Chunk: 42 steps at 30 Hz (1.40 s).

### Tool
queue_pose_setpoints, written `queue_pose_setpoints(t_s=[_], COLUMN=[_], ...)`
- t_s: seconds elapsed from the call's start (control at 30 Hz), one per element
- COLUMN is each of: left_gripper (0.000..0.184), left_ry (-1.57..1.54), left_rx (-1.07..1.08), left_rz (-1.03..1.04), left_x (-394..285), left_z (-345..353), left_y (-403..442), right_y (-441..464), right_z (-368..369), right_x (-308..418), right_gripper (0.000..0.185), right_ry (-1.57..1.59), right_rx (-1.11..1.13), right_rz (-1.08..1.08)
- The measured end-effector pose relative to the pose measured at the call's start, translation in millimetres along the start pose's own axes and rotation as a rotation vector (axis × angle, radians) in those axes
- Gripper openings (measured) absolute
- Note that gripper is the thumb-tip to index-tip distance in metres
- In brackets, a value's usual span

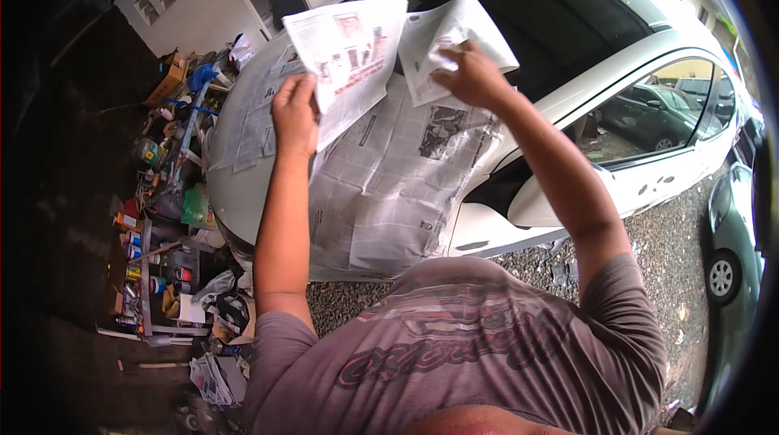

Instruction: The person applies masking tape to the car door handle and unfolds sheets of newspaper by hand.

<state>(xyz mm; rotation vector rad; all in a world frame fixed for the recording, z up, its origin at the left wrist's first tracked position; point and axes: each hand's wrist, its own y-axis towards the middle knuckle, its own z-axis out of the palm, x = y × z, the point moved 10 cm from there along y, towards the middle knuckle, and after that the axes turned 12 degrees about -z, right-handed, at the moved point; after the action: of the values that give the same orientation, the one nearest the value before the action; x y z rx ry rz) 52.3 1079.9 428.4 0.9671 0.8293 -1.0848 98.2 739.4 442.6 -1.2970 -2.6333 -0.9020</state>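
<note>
Two newspaper sheets are held up over the front of a white car (548, 122). My left hand (295, 114) pinches the lower left edge of the left newspaper sheet (350, 53). My right hand (475, 76) grips the right newspaper sheet (422, 49), whose upper part is folded over. Whether the two sheets are joined is hard to tell. Below them, newspaper covering (381, 183) lies over the fender and part of the hood, with a shiny film at its lower right side. The dark windshield (527, 21) lies beyond my right hand.
Shelves (146, 273) with cans, bottles and loose items stand along the left. A cardboard box (168, 78) sits farther back. The car's side mirror (531, 200) juts out near my right forearm. Another car (734, 224) is parked at the right, beyond gravel (677, 260).
</note>
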Motion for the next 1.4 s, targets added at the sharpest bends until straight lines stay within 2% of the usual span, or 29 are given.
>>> queue_pose_setpoints(t_s=[0.03,0.1,0.17,0.2,0.23,0.3,0.43,0.5,0.6,0.7,0.77,0.97,1.13,1.23,1.3,1.33,1.37,1.4], left_gripper=[0.012,0.011,0.011,0.012,0.014,0.022,0.026,0.028,0.028,0.029,0.024,0.013,0.013,0.011,0.011,0.013,0.017,0.015], left_ry=[-0.042,-0.002,0.028,0.039,0.021,0.033,0.113,0.251,0.292,0.344,0.541,0.551,0.651,0.629,0.614,0.535,0.454,0.385], left_rx=[0.017,0.111,0.233,0.302,0.314,0.398,0.368,0.374,0.372,0.377,0.429,0.380,0.309,0.256,0.227,0.173,0.122,0.053], left_rz=[-0.032,-0.120,-0.189,-0.231,-0.242,-0.294,-0.299,-0.226,-0.203,-0.184,-0.157,-0.118,-0.051,-0.031,-0.047,-0.016,0.014,-0.024], left_x=[5,31,58,69,73,85,97,96,95,90,87,86,82,80,84,83,83,83], left_z=[24,55,83,94,104,112,118,124,131,141,154,151,151,144,130,119,108,92], left_y=[-12,-18,-22,-23,-26,-24,-21,-19,-18,-20,-26,-17,-15,-9,-1,6,13,21], right_y=[1,-5,-9,-12,-16,-21,-37,-41,-42,-46,-46,-52,-54,-52,-56,-56,-53,-56], right_z=[13,55,72,69,72,79,78,80,90,86,87,72,69,78,91,94,98,92], right_x=[19,47,65,69,64,55,49,45,31,34,34,41,43,32,6,-9,-13,-25], right_gripper=[0.069,0.074,0.072,0.060,0.060,0.046,0.044,0.039,0.035,0.035,0.036,0.040,0.037,0.032,0.028,0.027,0.027,0.027], right_ry=[0.171,0.827,1.013,1.017,1.014,1.103,1.169,1.137,1.181,1.239,1.217,1.264,1.214,1.184,1.378,1.337,1.338,1.310], right_rx=[0.038,0.086,0.004,-0.029,-0.035,-0.095,-0.083,-0.077,-0.061,-0.076,-0.059,-0.046,-0.008,0.007,-0.113,-0.228,-0.220,-0.328], right_rz=[0.003,0.085,0.125,0.127,0.135,0.139,0.136,0.101,0.103,0.048,0.032,0.055,0.040,0.066,0.283,0.368,0.362,0.419])
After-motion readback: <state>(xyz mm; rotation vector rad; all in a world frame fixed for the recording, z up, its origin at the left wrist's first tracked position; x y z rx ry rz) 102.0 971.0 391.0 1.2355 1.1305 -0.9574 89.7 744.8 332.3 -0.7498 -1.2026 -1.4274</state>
